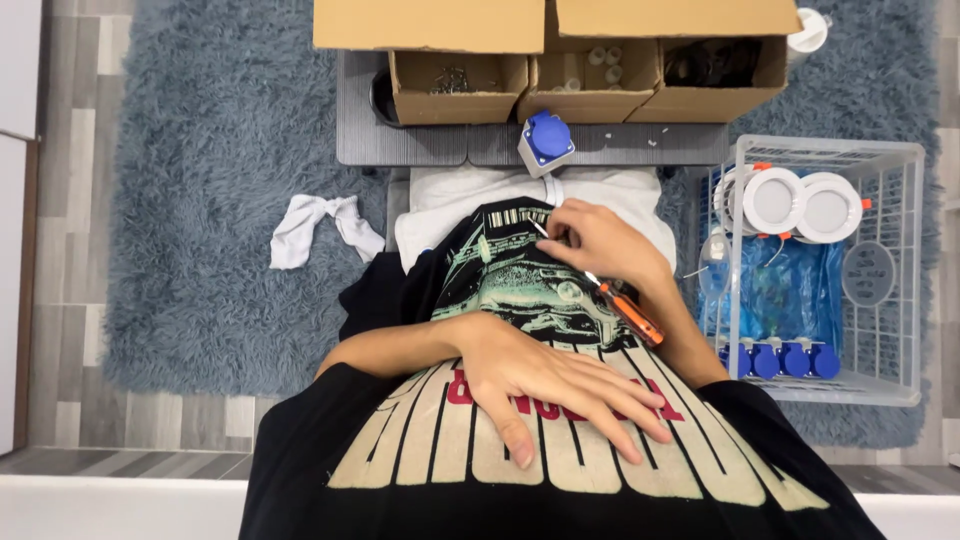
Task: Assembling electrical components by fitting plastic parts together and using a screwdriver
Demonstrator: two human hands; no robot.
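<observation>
Right hand [598, 243] pinches orange-handled screwdriver [625, 312]; left hand [545, 385] flat on shirt [500, 270]

1. The shaggy grey-blue rug [200, 200] looked like deep, rough pile.
2. The three open brown cardboard boxes [585, 85] were matt paperboard.
3. The white wire basket [900, 290] appeared smooth and coated.
4. The orange-handled screwdriver [625, 312] had a glossy plastic handle and a metal shaft.
5. The black printed T-shirt [520, 470] was soft cloth.

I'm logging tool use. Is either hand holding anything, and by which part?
The right hand grips an orange-handled screwdriver by its metal shaft; the left hand lies flat on the shirt.
</observation>
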